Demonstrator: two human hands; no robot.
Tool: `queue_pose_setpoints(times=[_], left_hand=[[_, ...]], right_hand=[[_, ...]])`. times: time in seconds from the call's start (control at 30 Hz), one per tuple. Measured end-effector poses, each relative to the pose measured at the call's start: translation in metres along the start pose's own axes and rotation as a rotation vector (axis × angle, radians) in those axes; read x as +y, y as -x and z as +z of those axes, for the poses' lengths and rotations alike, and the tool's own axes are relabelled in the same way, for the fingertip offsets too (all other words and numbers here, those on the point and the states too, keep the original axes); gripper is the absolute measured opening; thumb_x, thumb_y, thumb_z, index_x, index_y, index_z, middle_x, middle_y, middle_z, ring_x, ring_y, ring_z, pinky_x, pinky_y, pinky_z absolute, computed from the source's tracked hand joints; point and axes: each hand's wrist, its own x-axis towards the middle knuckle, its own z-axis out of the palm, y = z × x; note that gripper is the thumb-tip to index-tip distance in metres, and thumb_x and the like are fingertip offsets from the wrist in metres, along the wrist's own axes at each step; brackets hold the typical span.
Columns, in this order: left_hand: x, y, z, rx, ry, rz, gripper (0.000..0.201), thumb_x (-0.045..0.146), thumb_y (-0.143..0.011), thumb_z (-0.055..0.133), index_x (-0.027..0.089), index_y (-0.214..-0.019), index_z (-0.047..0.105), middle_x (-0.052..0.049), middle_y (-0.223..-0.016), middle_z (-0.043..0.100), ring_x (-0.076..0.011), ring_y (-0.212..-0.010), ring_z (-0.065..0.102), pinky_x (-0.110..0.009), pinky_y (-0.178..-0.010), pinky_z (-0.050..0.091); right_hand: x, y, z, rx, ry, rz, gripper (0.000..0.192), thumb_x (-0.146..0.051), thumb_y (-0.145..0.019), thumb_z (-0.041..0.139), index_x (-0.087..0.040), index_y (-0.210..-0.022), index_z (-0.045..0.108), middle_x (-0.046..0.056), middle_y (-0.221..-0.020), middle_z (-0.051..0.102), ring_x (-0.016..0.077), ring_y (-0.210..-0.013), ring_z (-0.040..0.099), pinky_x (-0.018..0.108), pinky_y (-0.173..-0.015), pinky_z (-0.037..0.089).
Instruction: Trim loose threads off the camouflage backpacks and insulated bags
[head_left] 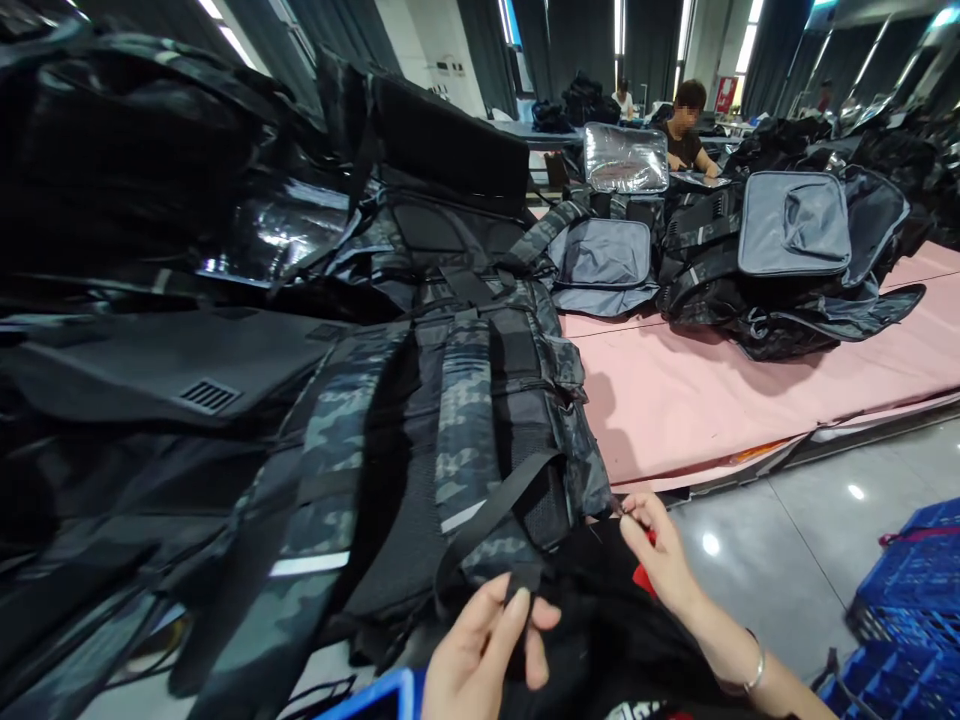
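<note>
This is a bag-making factory floor. Stacks of camouflage backpacks (450, 420) fill the left and centre of the frame, and more unfinished grey bags (795, 225) are heaped on a long pink-covered worktable (712, 390) at right. A seated co-worker (686, 130) works at the top centre under ceiling strip lights (746, 45). Blue plastic crates (911, 600) stand on the polished floor at lower right.

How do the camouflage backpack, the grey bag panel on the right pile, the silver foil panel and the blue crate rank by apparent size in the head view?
1. camouflage backpack, nearest the camera
2. grey bag panel
3. blue crate, cut off
4. silver foil panel, farthest
</note>
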Motion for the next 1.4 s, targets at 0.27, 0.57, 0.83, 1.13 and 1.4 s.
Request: queue_pose_setpoints(times=[0.27,0.57,0.83,1.13,1.4], left_hand=[[-0.002,0.004,0.019,-0.068,0.000,0.039,0.030,0.043,-0.069,0.068,0.018,-0.086,0.066,0.000,-0.061,0.067,-0.0113,-0.043,0.052,-0.027,-0.058,0.047],[-0.004,0.009,0.022,-0.103,-0.043,0.084,0.025,0.039,-0.074,0.063,0.018,-0.087,0.064,0.001,-0.065,0.065,-0.0113,-0.046,0.053,-0.026,-0.060,0.048],[-0.002,0.004,0.024,-0.083,0.032,0.055,0.021,0.038,-0.077,0.061,0.018,-0.078,0.063,0.002,-0.066,0.064,-0.0083,-0.044,0.047,-0.025,-0.064,0.045],[-0.003,0.006,0.025,-0.087,-0.008,0.093,0.019,0.038,-0.075,0.063,0.019,-0.079,0.064,0.003,-0.062,0.062,-0.0088,-0.045,0.048,-0.026,-0.065,0.046],[-0.004,0.007,0.027,-0.109,0.017,0.079,0.019,0.037,-0.076,0.063,0.018,-0.080,0.064,0.002,-0.066,0.064,-0.0082,-0.046,0.049,-0.025,-0.065,0.046]], right_hand=[[-0.050,0.020,0.004,-0.121,0.200,-0.273,0.021,-0.035,-0.075,0.068,-0.021,-0.090,0.064,-0.001,-0.071,0.066,0.0115,-0.058,0.058,0.023,-0.057,0.047],[-0.043,0.014,0.015,-0.082,0.253,-0.472,0.016,-0.029,-0.077,0.066,-0.019,-0.090,0.064,0.002,-0.073,0.070,0.0119,-0.059,0.063,0.021,-0.058,0.051],[-0.043,0.018,0.006,-0.065,0.223,-0.371,0.012,-0.026,-0.078,0.065,-0.019,-0.088,0.062,0.000,-0.070,0.068,0.0105,-0.055,0.060,0.020,-0.054,0.049],[-0.040,0.016,0.009,-0.041,0.285,-0.511,0.010,-0.027,-0.081,0.062,-0.019,-0.087,0.062,0.001,-0.070,0.070,0.0111,-0.054,0.061,0.022,-0.055,0.051],[-0.042,0.017,0.004,-0.082,0.268,-0.465,0.014,-0.028,-0.079,0.064,-0.019,-0.090,0.061,0.001,-0.069,0.068,0.0104,-0.052,0.059,0.021,-0.052,0.049]])
